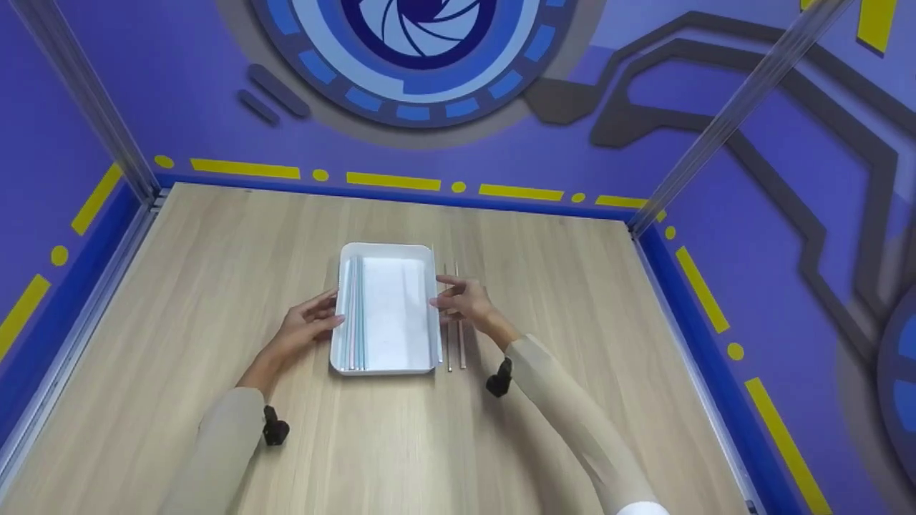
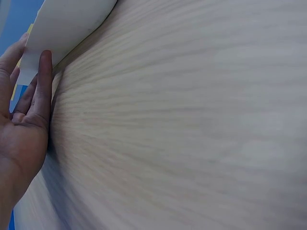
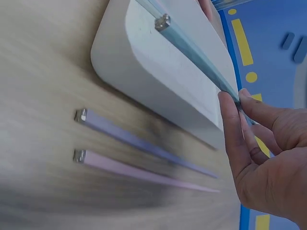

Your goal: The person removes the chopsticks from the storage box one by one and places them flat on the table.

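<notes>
A white rectangular tray [image 1: 386,315] lies on the table, with several pastel chopsticks [image 1: 356,315] side by side along its left inner wall. My left hand [image 1: 304,325] holds the tray's left side, thumb at the rim and fingers along the outer wall. Between thumb and fingertips, my right hand [image 1: 466,304] pinches a light blue chopstick [image 3: 196,56] with a silver end, beside the tray's right rim. On the table just right of the tray lie a purple chopstick [image 3: 144,142] and a pink chopstick [image 3: 144,175], roughly parallel, also silver-ended.
The wooden table [image 1: 272,222] is bounded by a blue back wall [image 1: 215,114] with yellow marks and by side walls. A metal post [image 1: 744,107] rises at the back right corner. Black wrist cameras hang below both sleeves.
</notes>
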A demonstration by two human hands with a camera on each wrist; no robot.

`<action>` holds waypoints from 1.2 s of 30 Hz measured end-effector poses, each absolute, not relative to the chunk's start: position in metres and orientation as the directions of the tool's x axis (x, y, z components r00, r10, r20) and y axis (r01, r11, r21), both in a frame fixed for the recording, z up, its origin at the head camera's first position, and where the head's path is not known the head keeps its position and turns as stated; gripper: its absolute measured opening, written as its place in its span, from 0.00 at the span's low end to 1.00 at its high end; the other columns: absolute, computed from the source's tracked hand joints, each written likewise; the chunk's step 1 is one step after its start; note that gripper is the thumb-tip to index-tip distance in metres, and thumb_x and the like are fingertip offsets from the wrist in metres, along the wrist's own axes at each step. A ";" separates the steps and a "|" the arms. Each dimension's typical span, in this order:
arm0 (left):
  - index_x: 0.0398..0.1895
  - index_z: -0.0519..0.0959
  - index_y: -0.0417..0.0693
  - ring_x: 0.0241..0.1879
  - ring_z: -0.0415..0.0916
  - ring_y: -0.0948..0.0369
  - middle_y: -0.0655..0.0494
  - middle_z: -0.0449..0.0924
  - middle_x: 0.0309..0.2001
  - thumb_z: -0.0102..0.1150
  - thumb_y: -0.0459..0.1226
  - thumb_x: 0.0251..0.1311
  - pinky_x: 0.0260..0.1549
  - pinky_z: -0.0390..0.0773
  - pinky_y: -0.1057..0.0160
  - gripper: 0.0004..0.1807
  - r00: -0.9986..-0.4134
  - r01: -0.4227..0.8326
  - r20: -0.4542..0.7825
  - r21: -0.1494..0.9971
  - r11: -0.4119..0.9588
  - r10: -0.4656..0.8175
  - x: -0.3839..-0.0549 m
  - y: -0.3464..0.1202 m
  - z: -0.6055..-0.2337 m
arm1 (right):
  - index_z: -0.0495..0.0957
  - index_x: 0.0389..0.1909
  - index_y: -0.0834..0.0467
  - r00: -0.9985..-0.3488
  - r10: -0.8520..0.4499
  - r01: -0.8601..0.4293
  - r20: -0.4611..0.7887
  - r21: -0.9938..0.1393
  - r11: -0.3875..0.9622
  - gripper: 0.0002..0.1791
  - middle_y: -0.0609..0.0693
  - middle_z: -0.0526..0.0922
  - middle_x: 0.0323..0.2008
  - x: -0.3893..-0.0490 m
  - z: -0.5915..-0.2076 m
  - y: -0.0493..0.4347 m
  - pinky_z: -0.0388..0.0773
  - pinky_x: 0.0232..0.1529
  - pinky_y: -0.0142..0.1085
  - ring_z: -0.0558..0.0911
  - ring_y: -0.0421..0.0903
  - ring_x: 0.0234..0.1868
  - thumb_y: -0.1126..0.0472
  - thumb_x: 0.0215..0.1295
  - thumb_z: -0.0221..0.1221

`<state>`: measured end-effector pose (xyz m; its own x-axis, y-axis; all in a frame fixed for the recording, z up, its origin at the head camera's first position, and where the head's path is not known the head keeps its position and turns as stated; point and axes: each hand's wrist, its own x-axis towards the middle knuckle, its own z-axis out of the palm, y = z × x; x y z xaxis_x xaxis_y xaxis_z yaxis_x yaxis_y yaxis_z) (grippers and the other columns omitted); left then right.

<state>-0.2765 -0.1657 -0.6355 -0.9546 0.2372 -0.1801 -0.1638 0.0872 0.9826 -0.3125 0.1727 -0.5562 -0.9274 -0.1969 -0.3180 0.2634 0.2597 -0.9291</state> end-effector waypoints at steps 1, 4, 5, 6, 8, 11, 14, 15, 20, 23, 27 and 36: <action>0.79 0.61 0.52 0.62 0.73 0.55 0.42 0.66 0.74 0.67 0.41 0.67 0.51 0.82 0.69 0.40 -0.955 -0.166 -0.182 0.982 0.085 0.236 -0.276 -0.166 -0.635 | 0.70 0.71 0.62 -0.928 -0.192 0.266 -0.320 -0.928 0.260 0.36 0.52 0.85 0.35 -0.313 -0.556 0.176 0.89 0.40 0.45 0.87 0.47 0.34 0.72 0.61 0.68; 0.80 0.60 0.53 0.62 0.73 0.56 0.41 0.65 0.74 0.66 0.41 0.67 0.51 0.83 0.68 0.40 -0.954 -0.174 -0.190 0.981 0.087 0.233 -0.274 -0.168 -0.635 | 0.72 0.70 0.62 -0.930 -0.177 0.271 -0.322 -0.926 0.261 0.36 0.51 0.86 0.34 -0.313 -0.556 0.184 0.89 0.41 0.46 0.86 0.43 0.32 0.72 0.60 0.70; 0.80 0.60 0.53 0.61 0.73 0.56 0.41 0.65 0.75 0.66 0.41 0.67 0.51 0.83 0.67 0.40 -0.954 -0.177 -0.192 0.980 0.086 0.229 -0.274 -0.169 -0.634 | 0.72 0.70 0.62 -0.930 -0.174 0.273 -0.322 -0.927 0.256 0.36 0.51 0.86 0.34 -0.313 -0.556 0.186 0.89 0.41 0.46 0.86 0.43 0.31 0.72 0.60 0.70; 0.80 0.60 0.53 0.61 0.73 0.57 0.41 0.65 0.75 0.66 0.40 0.67 0.52 0.83 0.67 0.40 -0.954 -0.180 -0.196 0.980 0.088 0.225 -0.273 -0.170 -0.634 | 0.72 0.70 0.62 -0.932 -0.168 0.273 -0.321 -0.926 0.259 0.36 0.51 0.87 0.34 -0.312 -0.557 0.188 0.89 0.41 0.47 0.87 0.42 0.31 0.72 0.59 0.70; 0.80 0.60 0.54 0.62 0.73 0.56 0.41 0.65 0.75 0.66 0.41 0.68 0.52 0.83 0.66 0.40 -0.954 -0.187 -0.203 0.978 0.094 0.220 -0.271 -0.171 -0.633 | 0.73 0.69 0.62 -0.935 -0.155 0.273 -0.319 -0.926 0.260 0.35 0.52 0.88 0.34 -0.312 -0.558 0.193 0.88 0.43 0.49 0.86 0.41 0.30 0.71 0.59 0.70; 0.80 0.59 0.55 0.62 0.73 0.57 0.40 0.65 0.74 0.66 0.41 0.68 0.53 0.83 0.66 0.40 -0.954 -0.189 -0.206 0.977 0.099 0.217 -0.271 -0.171 -0.634 | 0.73 0.69 0.62 -0.938 -0.138 0.275 -0.317 -0.927 0.256 0.35 0.53 0.88 0.35 -0.312 -0.560 0.203 0.88 0.44 0.50 0.87 0.41 0.28 0.72 0.60 0.70; 0.80 0.59 0.54 0.60 0.74 0.59 0.40 0.65 0.74 0.66 0.42 0.68 0.53 0.83 0.65 0.41 -0.953 -0.188 -0.205 0.978 0.095 0.223 -0.272 -0.171 -0.636 | 0.72 0.70 0.62 -0.940 -0.126 0.280 -0.317 -0.928 0.247 0.34 0.53 0.88 0.36 -0.311 -0.564 0.214 0.89 0.42 0.47 0.87 0.42 0.29 0.72 0.61 0.69; 0.80 0.59 0.54 0.60 0.75 0.59 0.40 0.66 0.74 0.66 0.41 0.67 0.52 0.83 0.65 0.41 -0.953 -0.189 -0.204 0.978 0.090 0.222 -0.272 -0.171 -0.636 | 0.72 0.70 0.62 -0.939 -0.125 0.284 -0.320 -0.928 0.240 0.34 0.53 0.89 0.36 -0.311 -0.565 0.217 0.89 0.41 0.45 0.88 0.42 0.30 0.71 0.61 0.69; 0.80 0.60 0.52 0.58 0.75 0.62 0.40 0.66 0.73 0.67 0.41 0.67 0.51 0.83 0.66 0.41 -0.953 -0.189 -0.198 0.980 0.058 0.228 -0.274 -0.171 -0.637 | 0.70 0.71 0.65 -0.936 -0.131 0.300 -0.327 -0.935 0.189 0.36 0.52 0.89 0.34 -0.307 -0.574 0.229 0.89 0.35 0.39 0.88 0.42 0.31 0.71 0.61 0.70; 0.80 0.60 0.51 0.57 0.75 0.62 0.40 0.66 0.72 0.67 0.41 0.67 0.50 0.83 0.68 0.40 -0.953 -0.184 -0.190 0.982 0.049 0.237 -0.274 -0.171 -0.638 | 0.69 0.70 0.67 -0.939 -0.131 0.295 -0.318 -0.940 0.169 0.36 0.52 0.89 0.33 -0.305 -0.579 0.234 0.89 0.36 0.42 0.88 0.43 0.30 0.71 0.60 0.70; 0.80 0.60 0.50 0.57 0.75 0.62 0.38 0.66 0.72 0.66 0.40 0.67 0.50 0.83 0.68 0.40 -0.954 -0.171 -0.177 0.984 0.044 0.244 -0.274 -0.170 -0.638 | 0.70 0.70 0.67 -0.942 -0.112 0.293 -0.316 -0.938 0.183 0.35 0.53 0.89 0.35 -0.304 -0.585 0.238 0.89 0.36 0.41 0.89 0.44 0.33 0.72 0.61 0.68; 0.80 0.60 0.51 0.59 0.75 0.61 0.40 0.67 0.73 0.66 0.39 0.68 0.53 0.82 0.66 0.39 -0.953 -0.170 -0.176 0.984 0.043 0.248 -0.276 -0.166 -0.636 | 0.72 0.69 0.62 -0.925 -0.075 0.344 -0.373 -0.903 0.256 0.33 0.58 0.90 0.39 -0.306 -0.595 0.247 0.87 0.29 0.33 0.89 0.46 0.33 0.71 0.63 0.67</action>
<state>-0.2759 -0.1662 -0.6358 -0.9527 0.2480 -0.1755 -0.1702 0.0430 0.9845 -0.3058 0.2471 -0.5950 -0.9247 -0.0750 -0.3733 0.3440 0.2560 -0.9034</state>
